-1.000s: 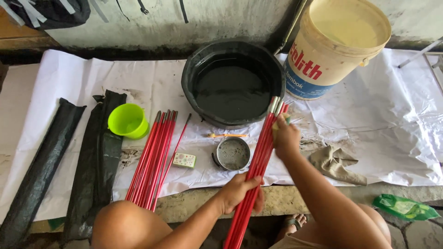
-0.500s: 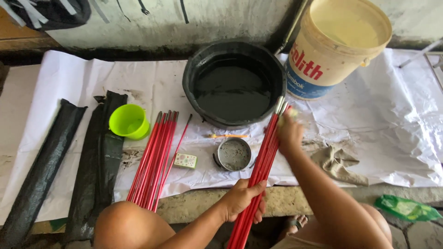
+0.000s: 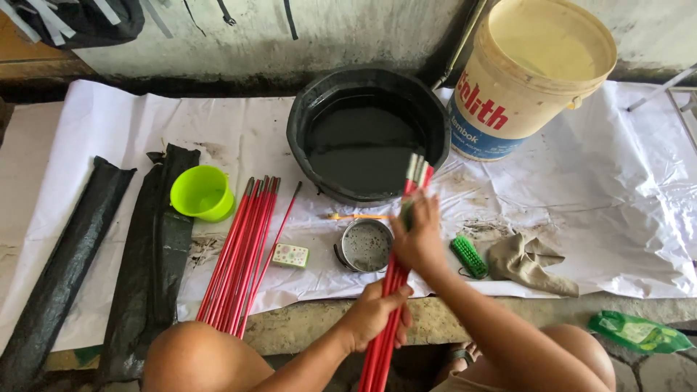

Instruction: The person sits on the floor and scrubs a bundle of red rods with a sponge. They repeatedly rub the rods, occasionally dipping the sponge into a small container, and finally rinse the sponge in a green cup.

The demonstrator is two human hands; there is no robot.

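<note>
**A bundle of red sticks in both my hands, tips over the black basin**

I hold a bundle of red sticks (image 3: 392, 290) with both hands. My left hand (image 3: 374, 316) grips it low, near my knees, the fingers closed around the sticks. My right hand (image 3: 417, 236) grips it higher, also with fingers wrapped tight on the bundle. Two hands at two heights keep the long thin sticks together and straight, I think; with one hand they would spread like a fan.

The pale tips of the bundle point away from me and reach just over the near rim of the black basin (image 3: 301, 149), which has dark liquid inside. The bundle is tilted, the lower end going down between my legs, out of view.

On the white sheet (image 3: 109, 131) that covers the ground lies a second group of red sticks (image 3: 243, 250), side by side, well apart from my hands on the left. Beside their top ends stands a green cup (image 3: 202, 192). More to the left lie two long black pieces (image 3: 156, 247).

Just beside my right hand is a small metal tin (image 3: 365, 245), and a little box (image 3: 290, 255) lies left of it. On the right I see a green brush (image 3: 470, 256) and a crumpled cloth (image 3: 530, 263), both near enough to reach. A big cream bucket (image 3: 534, 72) stands next to the basin.
</note>
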